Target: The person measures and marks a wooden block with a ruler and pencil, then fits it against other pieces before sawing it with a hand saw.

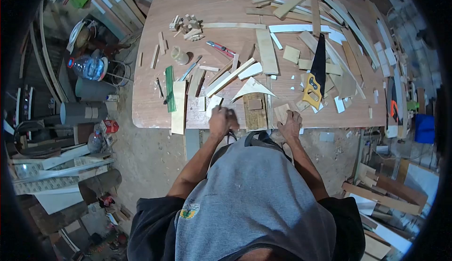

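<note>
Left of the table, a clear plastic bottle with a blue label point(87, 68) lies on its side. On the big reddish-brown wooden table point(157, 6), left side: green translucent strip point(170, 89), angled slightly, beside a long pale flat wooden strip point(178, 110) whose near end pokes past the front edge. Small open translucent jar point(180, 55) stands farther back; a heap of small wooden blocks point(190, 27) is beyond it.

Left hand point(220, 122) is at the front edge, fingers curled in, just by a small white flat piece point(214, 103). Fingertips are blurred and dark there; can't tell how far closed the grip is or whether it has hold of anything. A slim red-and-blue tool point(221, 49) lies well behind that hand.

Between the hands: white flat triangular piece point(254, 87), near the far end of a rough brown wooden board point(255, 120). Small square brown block point(255, 104) sits on that board. Behind it, a wide pale wooden board point(267, 53).

Right hand point(291, 123) is at the front edge too, fingers bent and partly spread, fingertips down on a small pale wooden piece point(281, 113), which lies at the edge right of the brown board. Contact is clear; can't tell if it's pinched.

Right of that: handsaw with black blade and yellow handle point(312, 90), blade pointing away, lying over offcuts. Tangled pile of wooden and white strips point(346, 34) covers the far right.
</note>
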{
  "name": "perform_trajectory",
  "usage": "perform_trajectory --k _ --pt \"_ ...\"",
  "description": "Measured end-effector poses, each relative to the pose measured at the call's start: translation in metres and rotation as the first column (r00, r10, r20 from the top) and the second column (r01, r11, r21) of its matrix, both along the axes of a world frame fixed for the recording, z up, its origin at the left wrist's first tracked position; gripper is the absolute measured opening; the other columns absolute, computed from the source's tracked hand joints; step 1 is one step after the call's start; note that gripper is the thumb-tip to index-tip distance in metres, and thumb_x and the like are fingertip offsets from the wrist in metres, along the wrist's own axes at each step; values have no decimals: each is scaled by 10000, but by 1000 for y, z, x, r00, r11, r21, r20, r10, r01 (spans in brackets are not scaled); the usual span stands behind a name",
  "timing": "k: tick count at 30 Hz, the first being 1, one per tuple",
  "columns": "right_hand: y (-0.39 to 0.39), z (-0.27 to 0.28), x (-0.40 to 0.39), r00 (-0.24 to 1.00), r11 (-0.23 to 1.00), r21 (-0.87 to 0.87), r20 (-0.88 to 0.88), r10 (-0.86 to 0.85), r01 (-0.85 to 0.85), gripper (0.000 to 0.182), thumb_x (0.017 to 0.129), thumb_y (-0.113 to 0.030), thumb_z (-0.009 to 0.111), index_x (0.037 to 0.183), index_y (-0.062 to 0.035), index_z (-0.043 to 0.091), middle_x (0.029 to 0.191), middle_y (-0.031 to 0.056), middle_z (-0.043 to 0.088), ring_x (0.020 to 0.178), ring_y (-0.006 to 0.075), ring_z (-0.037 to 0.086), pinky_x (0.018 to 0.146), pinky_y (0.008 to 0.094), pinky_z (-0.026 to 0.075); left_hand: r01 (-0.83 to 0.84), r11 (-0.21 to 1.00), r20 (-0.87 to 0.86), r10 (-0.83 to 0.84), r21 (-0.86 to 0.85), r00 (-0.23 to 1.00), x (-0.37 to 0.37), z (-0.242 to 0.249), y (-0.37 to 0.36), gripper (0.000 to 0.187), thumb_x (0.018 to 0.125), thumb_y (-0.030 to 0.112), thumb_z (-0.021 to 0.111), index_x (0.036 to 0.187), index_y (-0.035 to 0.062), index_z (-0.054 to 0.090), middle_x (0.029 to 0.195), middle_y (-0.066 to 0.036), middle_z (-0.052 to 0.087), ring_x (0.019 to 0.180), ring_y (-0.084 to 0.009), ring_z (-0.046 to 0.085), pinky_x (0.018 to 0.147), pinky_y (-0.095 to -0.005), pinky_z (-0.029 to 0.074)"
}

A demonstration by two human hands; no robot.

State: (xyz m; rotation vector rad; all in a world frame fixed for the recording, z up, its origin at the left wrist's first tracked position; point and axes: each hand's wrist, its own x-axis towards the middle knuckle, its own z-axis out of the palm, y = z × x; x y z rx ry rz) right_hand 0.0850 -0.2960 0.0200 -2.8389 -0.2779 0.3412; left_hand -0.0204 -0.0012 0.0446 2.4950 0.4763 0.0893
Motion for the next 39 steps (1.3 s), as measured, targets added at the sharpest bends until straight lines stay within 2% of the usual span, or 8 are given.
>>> perform_trajectory --k 3,6,10,13,15,19,25,39 --pt "3 2 4 999 999 36 25 -33 32 730 711 -286 821 1341 -73 519 1315 193 492 1246 395 450 1029 511 412 311 935 61 -325 172 944 32 3 -22 427 747 100 731 1142 15 592 1234 -182 582 1205 -389 530 947 -461 500" --pt "5 13 5 996 991 128 73 -44 34 712 715 -299 814 1324 -64 530 1282 202 529 1242 389 463 1061 501 382 382 880 55 -412 284 909 55 -16 -46 390 798 96 677 1164 11 575 1316 -177 558 1242 -371 512 955 -474 494" --pt "32 38 -7 997 985 170 74 -24 11 699 719 -312 806 1314 -62 539 1270 209 551 1244 393 474 1081 504 358 410 891 -76 -404 192 912 68 -29 -46 328 841 124 657 1149 30 596 1296 -199 553 1223 -381 506 970 -458 490" --pt "53 41 -20 999 984 180 45 -7 -1 684 728 -316 794 1315 -69 546 1257 206 544 1216 400 484 1063 500 371 340 934 91 -350 108 932 52 -25 -29 309 845 150 671 1124 39 597 1230 -201 576 1136 -394 560 922 -472 507" --pt "68 37 -25 988 978 157 97 121 -135 665 733 -316 787 1308 -73 556 1231 197 536 1183 397 492 1041 508 381 191 982 102 -188 -13 977 25 -1 -15 308 810 132 687 1077 8 593 1061 -204 583 991 -408 598 834 -493 518" --pt "103 36 -31 987 976 157 85 138 -150 621 751 -322 770 1291 -79 582 1207 187 529 1150 393 494 980 519 413 -10 997 16 11 -72 1000 -37 -3 15 308 822 165 726 1054 15 590 1054 -207 583 958 -420 605 813 -499 519" --pt "134 38 -33 998 992 115 -32 63 -59 537 782 -326 759 1209 -68 563 1173 215 514 1126 424 500 863 565 470 -3 999 -57 6 48 998 -80 -27 37 295 855 186 720 1075 41 587 1117 -170 584 999 -390 603 805 -488 537" --pt "127 20 -30 995 994 74 73 70 -75 583 775 -368 770 1249 -80 593 1186 195 531 1127 400 515 895 556 459 20 990 -139 -1 138 990 -47 5 24 331 843 194 721 1098 38 578 1143 -167 560 1074 -367 545 854 -465 521"
